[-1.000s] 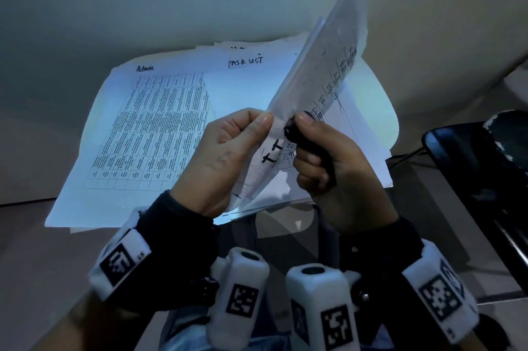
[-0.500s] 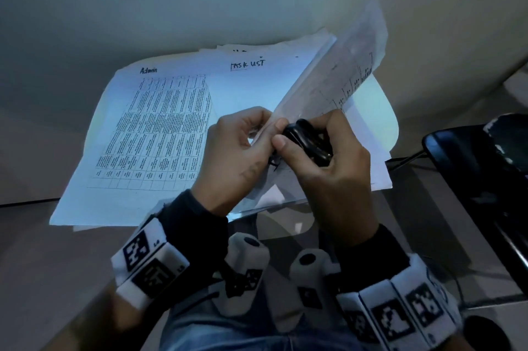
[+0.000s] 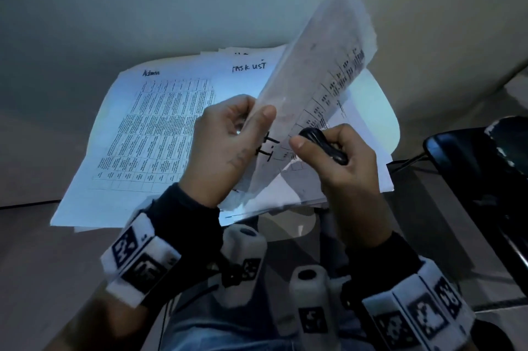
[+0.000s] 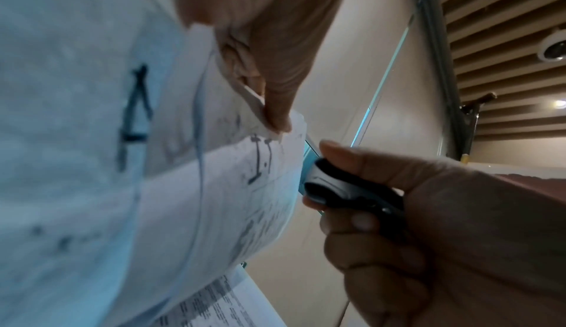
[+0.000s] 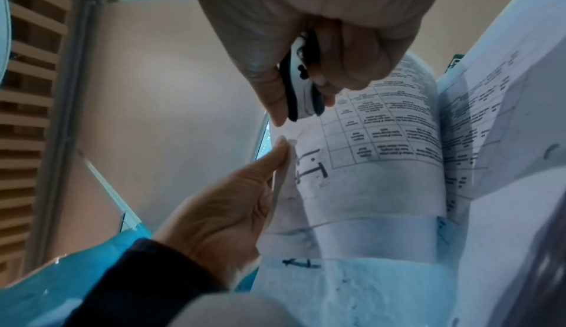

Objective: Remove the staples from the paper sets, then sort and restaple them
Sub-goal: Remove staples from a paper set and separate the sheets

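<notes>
My left hand (image 3: 228,145) pinches the corner of a raised paper set (image 3: 314,93), a printed table with "I.T" handwritten near the corner (image 5: 312,170). Thumb and fingertips (image 4: 275,114) clamp that corner (image 5: 285,153). My right hand (image 3: 337,156) grips a black and silver staple remover (image 3: 323,145) (image 4: 337,187) (image 5: 300,90) just right of the pinched corner, a small gap apart. No staple can be made out. Other paper sets lie flat on the white table (image 3: 383,122): one headed "Admin" (image 3: 160,127), one headed "TASK LIST" (image 3: 248,67).
A black chair (image 3: 480,179) stands at the right, close to the table's edge. The flat sheets overhang the table's near edge above my lap. A wall rises behind the table. Floor shows at the lower left.
The right hand with the staple remover has drawn back to the right, off the pinched corner. The raised set stands more upright, and my left thumb now lies over its front.
</notes>
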Demonstrator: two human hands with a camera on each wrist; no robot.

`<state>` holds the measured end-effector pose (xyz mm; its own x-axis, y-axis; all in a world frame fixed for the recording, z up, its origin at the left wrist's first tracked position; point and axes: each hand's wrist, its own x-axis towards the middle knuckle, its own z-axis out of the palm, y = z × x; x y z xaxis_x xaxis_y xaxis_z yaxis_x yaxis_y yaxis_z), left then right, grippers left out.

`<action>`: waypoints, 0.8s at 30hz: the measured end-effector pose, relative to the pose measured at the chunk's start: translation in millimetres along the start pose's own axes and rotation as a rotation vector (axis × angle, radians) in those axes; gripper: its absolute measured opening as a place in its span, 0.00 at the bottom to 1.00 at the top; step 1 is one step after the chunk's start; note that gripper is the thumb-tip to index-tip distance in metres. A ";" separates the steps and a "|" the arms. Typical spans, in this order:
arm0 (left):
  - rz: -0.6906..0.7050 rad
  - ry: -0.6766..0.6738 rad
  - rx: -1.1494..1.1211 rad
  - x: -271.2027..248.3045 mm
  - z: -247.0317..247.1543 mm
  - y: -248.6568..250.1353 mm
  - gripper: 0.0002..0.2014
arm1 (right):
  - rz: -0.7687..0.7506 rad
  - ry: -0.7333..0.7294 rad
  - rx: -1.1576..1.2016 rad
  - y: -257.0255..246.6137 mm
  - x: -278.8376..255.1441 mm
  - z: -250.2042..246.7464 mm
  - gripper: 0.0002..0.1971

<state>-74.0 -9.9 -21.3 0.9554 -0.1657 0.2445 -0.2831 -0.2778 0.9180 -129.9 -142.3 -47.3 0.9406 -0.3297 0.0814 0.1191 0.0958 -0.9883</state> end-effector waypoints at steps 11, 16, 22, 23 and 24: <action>-0.116 -0.012 -0.011 13.0 7.4 -5.0 0.14 | -0.021 -0.027 -0.057 7.2 3.2 11.8 0.14; -0.342 -0.010 -0.321 12.9 4.8 -18.2 0.09 | 0.021 -0.101 -0.085 11.0 1.2 11.8 0.19; -0.372 0.028 -0.394 12.4 -1.3 -23.4 0.08 | -0.035 -0.045 -0.273 15.0 5.0 14.9 0.18; -0.386 0.010 -0.427 11.3 -2.3 -22.0 0.06 | -0.040 -0.043 -0.311 15.6 6.1 14.7 0.19; -0.400 -0.015 -0.454 10.2 -3.8 -20.1 0.06 | -0.039 -0.047 -0.346 16.1 7.3 14.6 0.20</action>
<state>-58.3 -2.4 -36.1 0.9780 -0.1461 -0.1487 0.1654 0.1099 0.9801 -116.5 -129.4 -60.7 0.9519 -0.2828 0.1176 0.0474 -0.2430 -0.9689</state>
